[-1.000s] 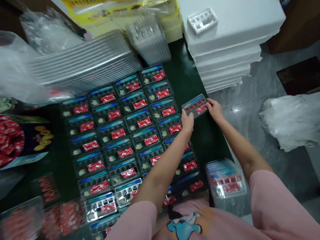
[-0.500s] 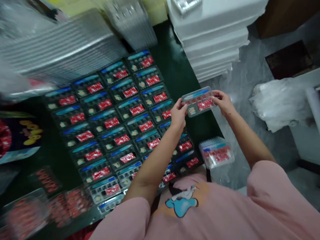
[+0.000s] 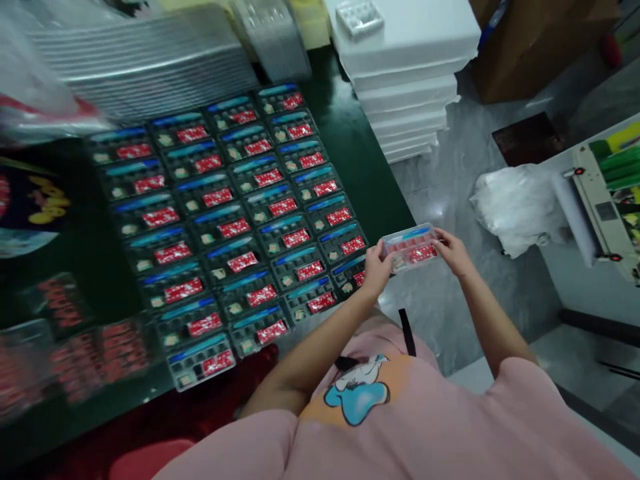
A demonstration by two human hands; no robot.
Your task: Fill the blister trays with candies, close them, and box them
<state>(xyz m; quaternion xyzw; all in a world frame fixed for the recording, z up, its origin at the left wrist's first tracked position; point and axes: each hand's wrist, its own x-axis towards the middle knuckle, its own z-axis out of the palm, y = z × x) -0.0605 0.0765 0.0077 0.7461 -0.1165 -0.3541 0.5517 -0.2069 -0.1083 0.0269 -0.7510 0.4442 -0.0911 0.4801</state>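
Both my hands hold a clear plastic tray (image 3: 407, 259) at the table's near right corner. In it are a blue pen (image 3: 416, 233), small reddish pieces in a row of compartments, a red packet with white specks (image 3: 423, 253) and a small pale piece. My left hand (image 3: 377, 270) grips its left end, thumb on top. My right hand (image 3: 450, 252) pinches the right end. The sides look thick, as if more trays sit underneath; I cannot tell how many. Left of my hands, rows of similar filled trays (image 3: 243, 230) cover the table.
Stacked empty clear trays (image 3: 165, 63) stand at the back. White foam slabs (image 3: 400, 60) are piled beyond the table's right edge (image 3: 373, 147). Packs of reddish pieces (image 3: 123, 350) lie at front left. A white plastic bag (image 3: 517, 207) and a cardboard box (image 3: 540, 47) are at right.
My hands have brought the tray down towards my body, to where the small stack of filled trays was at the table corner. The view has shifted to the right.
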